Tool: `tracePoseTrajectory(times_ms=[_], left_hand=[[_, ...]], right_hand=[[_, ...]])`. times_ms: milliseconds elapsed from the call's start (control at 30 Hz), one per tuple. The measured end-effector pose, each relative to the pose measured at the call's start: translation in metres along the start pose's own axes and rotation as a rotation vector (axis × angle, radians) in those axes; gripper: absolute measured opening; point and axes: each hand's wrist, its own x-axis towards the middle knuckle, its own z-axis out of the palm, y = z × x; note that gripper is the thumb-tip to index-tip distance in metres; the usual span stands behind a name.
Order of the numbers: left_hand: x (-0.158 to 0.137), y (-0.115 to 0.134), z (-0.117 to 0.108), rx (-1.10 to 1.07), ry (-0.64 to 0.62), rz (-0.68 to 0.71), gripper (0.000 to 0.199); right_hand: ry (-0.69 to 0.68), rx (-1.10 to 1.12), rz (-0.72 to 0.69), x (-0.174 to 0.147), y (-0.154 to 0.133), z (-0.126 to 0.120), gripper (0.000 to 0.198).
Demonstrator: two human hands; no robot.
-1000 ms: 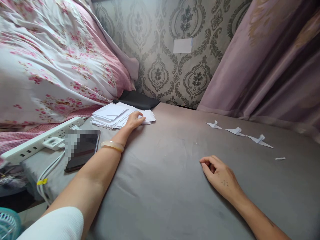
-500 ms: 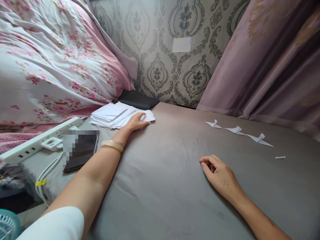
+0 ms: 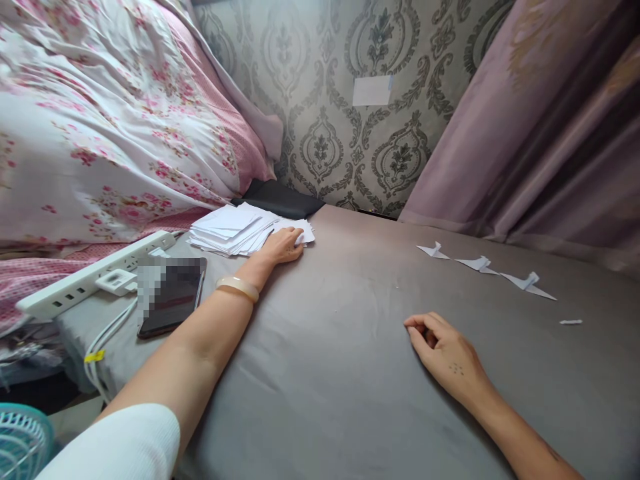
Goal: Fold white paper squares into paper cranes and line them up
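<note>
My left hand [image 3: 284, 246] reaches to the right end of a spread pile of white paper sheets [image 3: 230, 221]. Its thumb and fingers are closed on a piece of white paper [image 3: 299, 239], partly hidden under the hand. My right hand [image 3: 447, 357] rests on the grey covered surface [image 3: 330, 373], fingers curled and tips near the thumb, with nothing visible in them. Beyond it lie three folded paper pieces [image 3: 523, 281] in a slanting row, each with pointed ends and a raised part. A small rolled white scrap [image 3: 571, 322] is to their right.
A dark phone [image 3: 175, 300] lies left of my left forearm, beside a white power strip [image 3: 100, 273] with cables. A black flat item [image 3: 280, 198] sits behind the papers. Floral bedding [image 3: 125, 133] rises at left, a mauve curtain [image 3: 475, 147] hangs at right, and a teal fan [image 3: 23, 440] stands lower left.
My left hand's fingers have drawn together on the paper at the pile's right end. My right hand keeps its pose. The whole view has shifted slightly.
</note>
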Motion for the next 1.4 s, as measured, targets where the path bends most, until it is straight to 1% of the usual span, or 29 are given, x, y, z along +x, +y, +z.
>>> tracePoseTrajectory(times_ms=[233, 400, 467, 567, 667, 733, 767, 800, 833, 867, 900, 933, 967, 1000, 1033, 1100, 1133, 1200, 1233, 1300, 1367, 1400], left_hand=[[0.003, -0.003, 0.004, 0.001, 0.019, -0.041, 0.039], [0.005, -0.007, 0.008, -0.034, 0.034, -0.068, 0.031], [0.005, -0.008, 0.008, -0.053, 0.059, -0.095, 0.029], [0.004, -0.006, -0.001, -0.094, 0.159, -0.146, 0.029], [0.005, 0.005, -0.015, -0.143, 0.322, -0.182, 0.033], [0.008, 0.023, -0.023, -0.235, 0.431, -0.200, 0.034], [0.009, 0.036, -0.025, -0.466, 0.529, -0.244, 0.029], [0.010, 0.052, -0.026, -0.740, 0.561, -0.271, 0.026], [0.010, 0.070, -0.025, -1.030, 0.529, -0.297, 0.025], [0.009, 0.089, -0.024, -1.307, 0.437, -0.298, 0.024], [0.006, 0.108, -0.022, -1.538, 0.302, -0.299, 0.024], [0.002, 0.126, -0.020, -1.706, 0.151, -0.305, 0.022], [-0.004, 0.143, -0.017, -1.818, 0.003, -0.304, 0.021], [-0.011, 0.157, -0.016, -1.885, -0.119, -0.309, 0.019], [-0.018, 0.168, -0.014, -1.921, -0.207, -0.319, 0.017], [-0.031, 0.182, -0.013, -1.943, -0.354, -0.344, 0.014], [-0.035, 0.186, -0.012, -1.941, -0.419, -0.343, 0.015], [-0.041, 0.190, -0.011, -1.922, -0.501, -0.344, 0.018], [-0.043, 0.191, -0.010, -1.899, -0.526, -0.344, 0.019], [-0.044, 0.191, -0.007, -1.820, -0.530, -0.355, 0.018], [-0.044, 0.189, -0.003, -1.698, -0.487, -0.375, 0.022], [-0.044, 0.188, -0.001, -1.631, -0.452, -0.378, 0.028]], right_hand=[[0.011, -0.006, -0.018, 0.000, 0.000, -0.001, 0.018], [0.019, -0.018, -0.028, 0.001, 0.002, -0.001, 0.019], [0.028, -0.023, -0.042, 0.001, 0.002, -0.001, 0.019], [0.040, -0.021, -0.072, 0.001, 0.002, -0.002, 0.020], [0.046, -0.016, -0.082, 0.001, 0.001, -0.002, 0.020], [0.054, 0.012, -0.083, 0.002, -0.001, -0.002, 0.020], [0.062, 0.037, -0.082, 0.002, -0.003, -0.002, 0.021], [0.073, 0.069, -0.079, 0.002, -0.004, -0.002, 0.021], [0.090, 0.109, -0.074, 0.002, -0.006, -0.002, 0.022], [0.119, 0.152, -0.065, 0.002, -0.008, -0.003, 0.023], [0.154, 0.204, -0.047, 0.001, -0.009, -0.003, 0.025], [0.187, 0.277, -0.014, 0.001, -0.011, -0.004, 0.029], [0.222, 0.377, 0.044, 0.000, -0.012, -0.005, 0.035], [0.233, 0.491, 0.099, -0.001, -0.014, -0.007, 0.042], [0.242, 0.589, 0.144, -0.001, -0.014, -0.008, 0.047], [0.270, 0.727, 0.168, -0.003, -0.015, -0.010, 0.050], [0.296, 0.762, 0.173, -0.003, -0.015, -0.011, 0.050], [0.322, 0.771, 0.183, -0.004, -0.014, -0.011, 0.051], [0.325, 0.766, 0.176, -0.004, -0.013, -0.010, 0.051], [0.322, 0.738, 0.146, -0.004, -0.011, -0.008, 0.048], [0.315, 0.689, 0.107, -0.004, -0.008, -0.005, 0.040], [0.308, 0.651, 0.091, -0.005, -0.007, -0.004, 0.035]])
